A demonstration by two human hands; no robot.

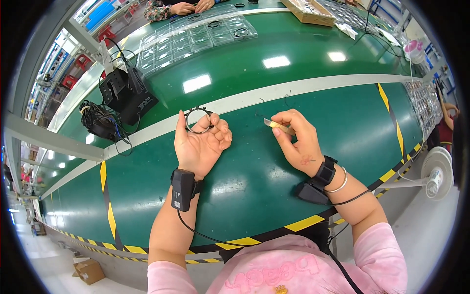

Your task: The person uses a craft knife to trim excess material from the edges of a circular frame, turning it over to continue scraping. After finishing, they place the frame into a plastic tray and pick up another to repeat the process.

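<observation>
My left hand point(203, 144), palm up, holds a thin black ring point(186, 122) with small tabs on its rim between the thumb and the curled fingers. The ring stands tilted above the green work surface. In my right hand point(298, 139) is a small knife point(272, 123) with a pale yellow handle, pinched between thumb and fingers, its short blade pointing left toward the ring. Knife and ring are apart. Thin dark scraps point(260, 116) lie on the surface beyond the blade. Each wrist wears a strapped black device point(183, 190) with a cable.
A black boxy device point(128, 95) with bundled cables point(95, 120) stands at the left. Across the green table, clear compartment trays point(196, 36) hold black rings, near another person's hands point(188, 7). A cardboard box point(311, 11) sits at the far right. Yellow-black tape point(303, 223) marks the near edge.
</observation>
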